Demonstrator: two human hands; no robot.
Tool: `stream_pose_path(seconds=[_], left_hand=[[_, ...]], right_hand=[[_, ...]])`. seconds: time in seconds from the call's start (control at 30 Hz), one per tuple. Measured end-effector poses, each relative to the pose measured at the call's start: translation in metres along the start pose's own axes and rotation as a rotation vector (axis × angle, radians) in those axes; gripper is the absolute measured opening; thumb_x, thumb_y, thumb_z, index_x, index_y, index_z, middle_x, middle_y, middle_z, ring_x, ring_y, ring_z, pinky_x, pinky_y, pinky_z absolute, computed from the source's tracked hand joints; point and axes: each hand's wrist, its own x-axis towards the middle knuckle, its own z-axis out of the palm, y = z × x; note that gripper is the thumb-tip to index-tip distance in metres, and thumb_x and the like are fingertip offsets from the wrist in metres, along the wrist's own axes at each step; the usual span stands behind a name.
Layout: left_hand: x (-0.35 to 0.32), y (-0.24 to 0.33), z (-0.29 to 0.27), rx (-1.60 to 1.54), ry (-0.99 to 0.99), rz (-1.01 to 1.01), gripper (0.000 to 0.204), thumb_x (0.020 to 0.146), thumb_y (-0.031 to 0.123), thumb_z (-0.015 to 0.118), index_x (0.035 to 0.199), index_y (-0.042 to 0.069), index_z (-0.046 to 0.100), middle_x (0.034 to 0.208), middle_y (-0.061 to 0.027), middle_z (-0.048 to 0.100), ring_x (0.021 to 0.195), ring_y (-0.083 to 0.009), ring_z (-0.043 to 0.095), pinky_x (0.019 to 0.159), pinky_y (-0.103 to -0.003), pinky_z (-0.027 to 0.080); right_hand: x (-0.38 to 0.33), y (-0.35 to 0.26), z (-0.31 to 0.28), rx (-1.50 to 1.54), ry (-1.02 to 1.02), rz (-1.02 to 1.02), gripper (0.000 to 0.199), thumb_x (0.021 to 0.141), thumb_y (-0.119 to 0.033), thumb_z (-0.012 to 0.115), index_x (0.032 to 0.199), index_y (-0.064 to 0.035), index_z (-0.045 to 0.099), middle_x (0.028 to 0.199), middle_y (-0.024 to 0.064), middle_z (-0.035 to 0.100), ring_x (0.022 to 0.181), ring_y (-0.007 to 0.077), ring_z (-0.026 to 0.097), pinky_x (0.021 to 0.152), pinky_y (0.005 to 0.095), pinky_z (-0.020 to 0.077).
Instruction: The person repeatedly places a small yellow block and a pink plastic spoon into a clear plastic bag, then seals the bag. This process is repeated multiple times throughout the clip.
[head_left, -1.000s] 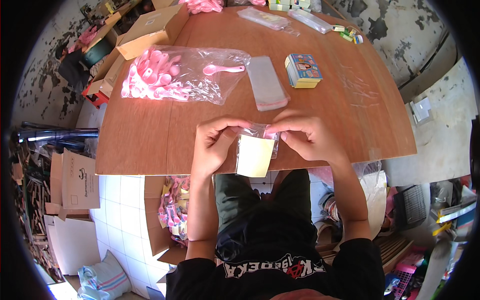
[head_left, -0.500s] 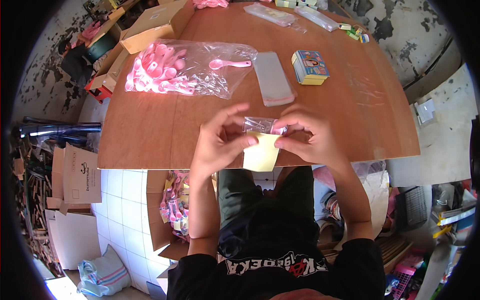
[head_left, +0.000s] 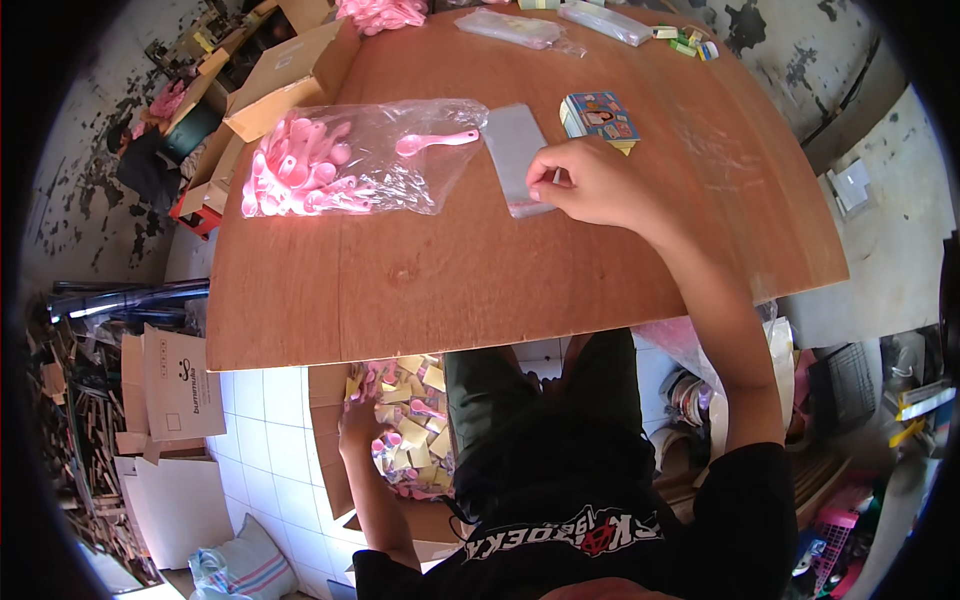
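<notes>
My right hand is over the near end of a stack of clear plastic bags. Its thumb and fingertips are pinched together at the stack's edge, and whatever lies between them is too small to tell. Just beyond that hand sits a stack of blue-and-yellow printed cards. Below the table's edge, my left hand reaches into an open cardboard box. Packets with pale yellow cards and pink spoons fill the box. The left fingers are partly hidden and blurred among them.
A large clear bag of pink spoons lies on the brown table, a single spoon apart at its right side. Wrapped clear packs and small green-and-white pieces are at the far edge. A cardboard carton stands far left.
The clear packet with a pale yellow card has left both hands. My left hand has dropped down into the box, while my right hand has moved forward to the plastic bags.
</notes>
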Motion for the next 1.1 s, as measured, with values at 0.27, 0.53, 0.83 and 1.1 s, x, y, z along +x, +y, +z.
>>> stream_pose_path(seconds=[0.27,0.53,0.83,1.1], left_hand=[[0.003,0.101,-0.035,-0.611,-0.425,0.314,0.026,0.089,0.017,0.062,0.114,0.007,0.062,0.096,-0.0101,0.070,0.090,-0.0243,0.068,0.078,-0.035,0.053],[-0.027,0.229,-0.143,-1.662,0.047,0.762,0.039,0.093,0.017,0.062,0.124,-0.003,0.050,0.116,-0.0152,0.058,0.098,-0.0267,0.064,0.087,-0.040,0.052],[0.020,0.285,-0.151,-1.974,-0.205,0.645,0.034,0.100,0.022,0.051,0.126,0.001,0.049,0.118,-0.0126,0.059,0.111,-0.0226,0.058,0.095,-0.036,0.047],[0.023,0.299,-0.145,-2.418,0.093,0.437,0.024,0.101,0.022,0.046,0.120,0.008,0.050,0.122,-0.0204,0.058,0.113,-0.0354,0.059,0.097,-0.049,0.049]], right_hand=[[0.018,0.033,0.016,-0.197,-0.059,0.247,0.015,0.076,-0.018,0.072,0.081,-0.0037,0.071,0.076,0.0114,0.069,0.070,0.0237,0.067,0.062,0.0348,0.0490],[-0.035,-0.055,-0.006,-0.133,0.183,0.047,0.010,0.081,-0.013,0.066,0.078,-0.0036,0.068,0.077,0.0130,0.065,0.068,0.0309,0.065,0.058,0.0386,0.0487],[-0.091,-0.100,0.000,-0.276,0.034,-0.251,0.014,0.077,-0.020,0.074,0.077,-0.0099,0.065,0.078,0.0025,0.061,0.062,0.0224,0.062,0.051,0.0339,0.0468],[-0.011,0.047,-0.046,-0.510,0.642,0.328,0.038,0.085,-0.042,0.065,0.094,-0.0050,0.071,0.079,0.0146,0.070,0.074,0.0273,0.068,0.065,0.0385,0.0507]])
